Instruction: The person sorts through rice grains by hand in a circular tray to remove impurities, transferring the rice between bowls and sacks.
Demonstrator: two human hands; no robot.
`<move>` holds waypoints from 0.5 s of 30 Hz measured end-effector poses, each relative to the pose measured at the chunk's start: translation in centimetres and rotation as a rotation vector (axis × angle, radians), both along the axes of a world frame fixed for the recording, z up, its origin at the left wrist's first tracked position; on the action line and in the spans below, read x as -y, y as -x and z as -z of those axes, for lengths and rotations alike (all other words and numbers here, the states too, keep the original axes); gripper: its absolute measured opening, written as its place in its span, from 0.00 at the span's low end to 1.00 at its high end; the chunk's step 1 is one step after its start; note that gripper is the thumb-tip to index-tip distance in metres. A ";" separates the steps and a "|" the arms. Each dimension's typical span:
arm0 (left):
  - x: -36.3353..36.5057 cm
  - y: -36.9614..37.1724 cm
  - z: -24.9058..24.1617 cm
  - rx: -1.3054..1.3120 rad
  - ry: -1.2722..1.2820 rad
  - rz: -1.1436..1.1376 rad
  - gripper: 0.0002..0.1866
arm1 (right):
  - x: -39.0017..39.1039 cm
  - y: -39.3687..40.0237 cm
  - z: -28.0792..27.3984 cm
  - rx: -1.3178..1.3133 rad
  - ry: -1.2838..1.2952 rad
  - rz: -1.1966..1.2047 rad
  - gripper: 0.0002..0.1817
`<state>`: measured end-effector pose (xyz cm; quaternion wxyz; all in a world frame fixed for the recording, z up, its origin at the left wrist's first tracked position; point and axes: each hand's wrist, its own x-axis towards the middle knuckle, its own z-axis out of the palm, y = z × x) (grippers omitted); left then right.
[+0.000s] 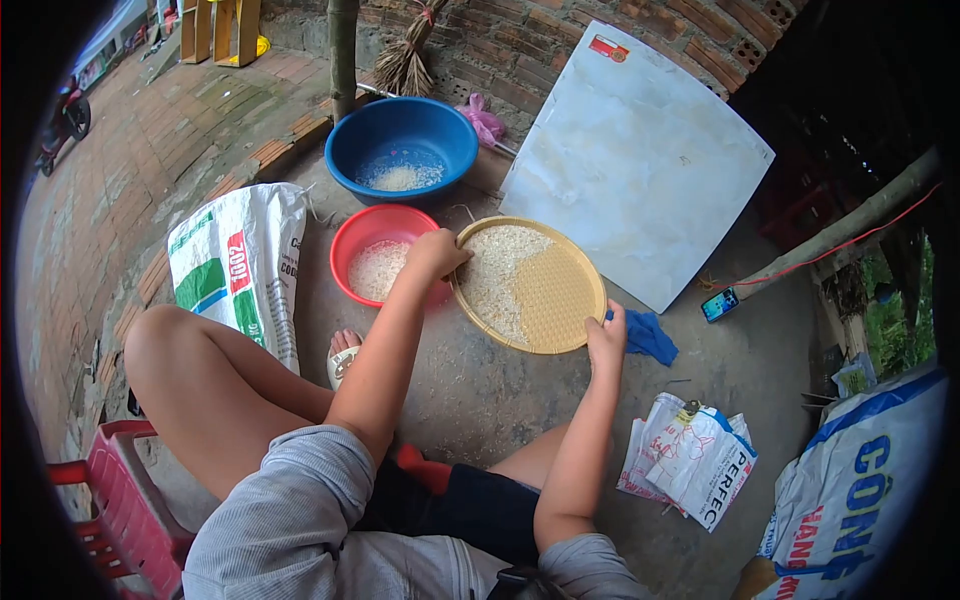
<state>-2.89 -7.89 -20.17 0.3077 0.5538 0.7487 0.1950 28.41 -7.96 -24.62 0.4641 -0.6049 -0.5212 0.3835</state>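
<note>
A round woven winnowing tray [560, 300] is held up between my two hands, with white rice grains [495, 270] spread over its left half. My left hand [436, 254] grips the rim on the left side, above the edge of a red basin [345, 245]. On the lower right rim, my right hand [606, 338] has its fingers closed round the edge. More rice [378, 268] lies in the red basin. Behind it stands a larger blue basin [345, 165] with some rice [405, 178] on its bottom.
A white printed sack [270, 250] stands left of the basins. A large white board [640, 160] leans by the brick wall. To the right are a blue cloth [650, 338], a phone [719, 305], folded bags [700, 460] and a big sack [860, 490]. A red chair [140, 490] is at lower left.
</note>
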 end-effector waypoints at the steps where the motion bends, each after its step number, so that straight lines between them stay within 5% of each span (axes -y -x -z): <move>1: -0.5 -0.2 2.1 0.040 0.014 0.011 0.17 | -0.7 -0.8 2.1 0.103 0.042 0.026 0.28; 5: -0.3 -2.8 6.8 -0.023 0.079 0.005 0.17 | -0.5 -1.8 6.9 0.446 0.168 0.118 0.21; 8: 0.1 -4.6 10.9 -0.023 0.140 -0.005 0.16 | 0.3 -2.2 11.2 0.438 0.121 0.164 0.20; 10: 0.8 -5.7 13.7 -0.095 -0.016 -0.076 0.17 | 1.5 -1.7 13.2 0.515 0.201 0.189 0.20; 15: 3.3 -5.9 19.4 -0.076 0.148 -0.191 0.18 | 4.2 1.5 17.1 0.697 0.472 0.173 0.23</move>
